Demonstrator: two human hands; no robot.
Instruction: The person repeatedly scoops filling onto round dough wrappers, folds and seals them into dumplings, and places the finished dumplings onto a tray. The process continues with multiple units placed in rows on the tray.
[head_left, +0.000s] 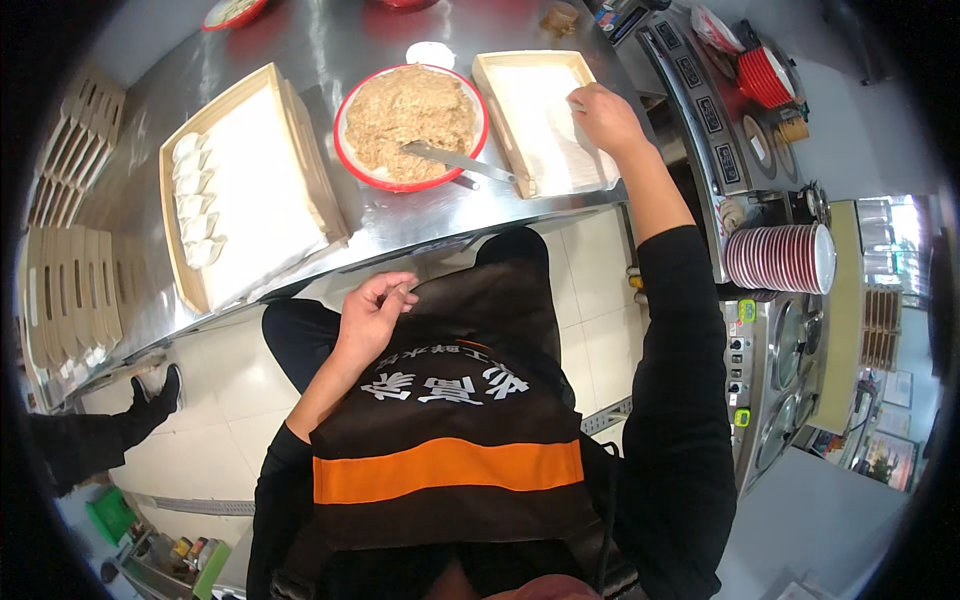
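Note:
My right hand (609, 118) reaches over the right wooden tray (512, 142), its fingertips bent together near the tray's far right side. Something pale shows at those fingertips, too washed out to name. Above my apron (450, 420), my left hand (373, 311) is loosely curled, thumb against fingers, with nothing visible in it. A red-rimmed bowl (339, 142) between the trays holds a mound of minced filling (409, 109). A flat metal spatula (461, 160) rests in the filling, its handle over the rim. Several folded dumplings (196, 196) line the left side of the left wooden tray (174, 247).
Slatted wooden trays (71, 292) are stacked at the left. A small white round item (430, 55) sits behind the bowl. Red-and-white plates (780, 259) are stacked at the right, near cooking equipment (784, 345). Another person's leg (97, 442) is at lower left.

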